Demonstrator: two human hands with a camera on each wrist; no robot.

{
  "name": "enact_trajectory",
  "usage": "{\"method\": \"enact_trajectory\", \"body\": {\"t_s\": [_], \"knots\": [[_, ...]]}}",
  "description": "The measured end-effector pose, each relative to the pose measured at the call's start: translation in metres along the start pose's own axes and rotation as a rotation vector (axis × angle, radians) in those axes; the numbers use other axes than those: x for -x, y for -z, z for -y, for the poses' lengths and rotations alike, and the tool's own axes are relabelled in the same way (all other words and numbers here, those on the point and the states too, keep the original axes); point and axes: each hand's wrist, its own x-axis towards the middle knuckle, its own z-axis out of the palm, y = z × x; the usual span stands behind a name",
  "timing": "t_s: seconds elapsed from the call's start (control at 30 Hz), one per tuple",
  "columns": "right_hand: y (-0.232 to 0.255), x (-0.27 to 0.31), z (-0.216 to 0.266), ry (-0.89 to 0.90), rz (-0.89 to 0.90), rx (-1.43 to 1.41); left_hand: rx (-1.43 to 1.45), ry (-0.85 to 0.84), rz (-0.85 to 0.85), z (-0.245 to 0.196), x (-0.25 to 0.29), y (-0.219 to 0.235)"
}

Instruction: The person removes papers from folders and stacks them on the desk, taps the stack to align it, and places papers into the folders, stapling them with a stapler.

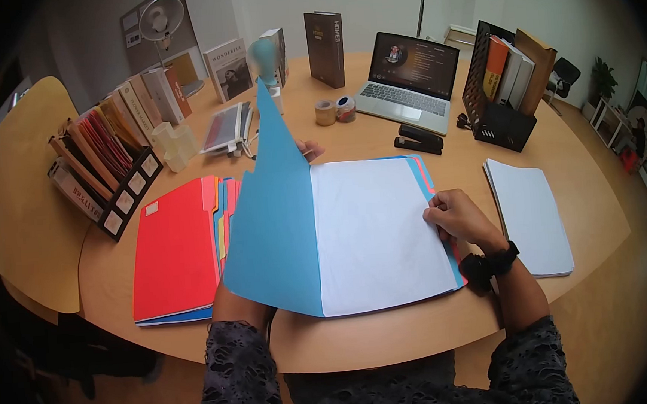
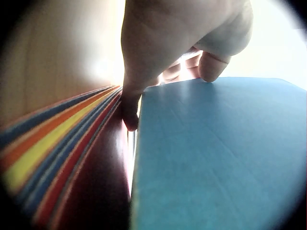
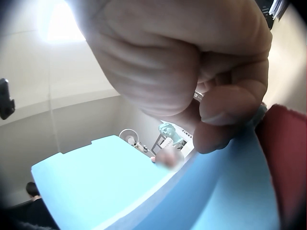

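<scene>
A blue folder (image 1: 276, 220) lies open in front of me with its left cover raised and a stack of white paper (image 1: 382, 235) inside. My left hand (image 1: 311, 150) is behind that cover, mostly hidden by it; in the left wrist view its extended fingers rest along the blue cover (image 2: 216, 153). With thumb and forefinger, my right hand (image 1: 461, 216) pinches the right edge of the blue folder (image 3: 240, 182). Red folder edges (image 3: 288, 153) show beneath it. To the left lies a pile of coloured folders (image 1: 177, 250), red on top.
More white sheets (image 1: 531, 217) lie on the right. Behind them stand a black file holder (image 1: 506, 129), a laptop (image 1: 412, 79) and a stapler (image 1: 418, 141). Tape rolls (image 1: 325, 112), a dark book (image 1: 326, 50) and a pale bust (image 1: 263, 60) are farther back. A full organizer (image 1: 109, 194) stands left.
</scene>
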Motion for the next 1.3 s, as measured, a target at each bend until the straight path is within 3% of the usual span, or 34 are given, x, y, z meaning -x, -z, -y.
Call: {"method": "enact_trajectory", "body": {"t_s": [0.23, 0.27, 0.3, 0.37, 0.4, 0.53, 0.57, 0.63, 0.77, 0.83, 0.9, 1.0, 1.03, 1.07, 1.1, 1.13, 1.2, 1.23, 1.3], "knots": [[0.000, 0.001, 0.001, -0.003, 0.002, -0.004, 0.004, -0.076, -0.016, 0.004, 0.002, -0.006], [0.001, 0.002, 0.001, 0.019, -0.003, 0.025, 0.001, -0.078, -0.015, -0.014, -0.069, -0.032], [0.002, 0.004, 0.002, 0.041, -0.010, 0.057, -0.001, -0.083, -0.012, -0.025, -0.076, -0.031], [0.005, 0.003, 0.001, 0.083, -0.064, 0.100, -0.001, -0.096, -0.004, -0.009, -0.063, -0.029], [0.008, 0.003, 0.001, 0.129, -0.111, 0.142, 0.000, -0.105, 0.002, 0.015, 0.015, -0.001], [0.033, -0.010, 0.035, 0.128, -0.138, 0.265, -0.007, -0.135, 0.021, 0.014, 0.006, 0.001], [0.040, -0.025, 0.037, 0.125, -0.142, 0.265, -0.011, -0.139, 0.021, 0.013, -0.004, -0.003], [0.048, -0.065, 0.033, 0.318, -0.246, 0.661, -0.019, -0.150, 0.020, 0.008, -0.028, -0.011], [0.054, -0.138, 0.028, 0.262, -0.204, 0.806, -0.049, -0.207, 0.033, 0.004, -0.044, -0.022], [0.052, -0.178, 0.005, 0.462, -0.338, 0.728, -0.068, -0.237, 0.041, 0.004, -0.038, -0.019], [0.051, -0.195, 0.005, 0.445, -0.303, 0.749, -0.085, -0.263, 0.049, 0.012, -0.013, -0.005], [0.043, -0.204, 0.009, 0.220, -0.066, 0.796, -0.106, -0.298, 0.050, 0.018, -0.009, -0.006], [0.041, -0.202, 0.011, 0.224, -0.067, 0.797, -0.112, -0.308, 0.047, 0.025, 0.029, 0.018], [0.039, -0.196, 0.015, 0.218, -0.106, 0.783, -0.118, -0.316, 0.041, 0.027, 0.034, 0.019], [0.036, -0.193, 0.019, 0.212, -0.143, 0.768, -0.123, -0.323, 0.035, 0.019, -0.005, -0.004], [0.033, -0.194, 0.022, 0.210, -0.139, 0.768, -0.126, -0.327, 0.029, 0.020, 0.000, -0.002], [0.026, -0.197, 0.030, 0.419, -0.162, 0.711, -0.124, -0.332, 0.016, 0.025, -0.002, -0.002], [0.021, -0.193, 0.037, 0.412, -0.158, 0.711, -0.120, -0.326, 0.014, 0.024, -0.004, 0.002], [0.012, -0.186, 0.056, 0.470, 0.034, 0.700, -0.088, -0.120, -0.045, 0.015, -0.014, 0.009]]}}
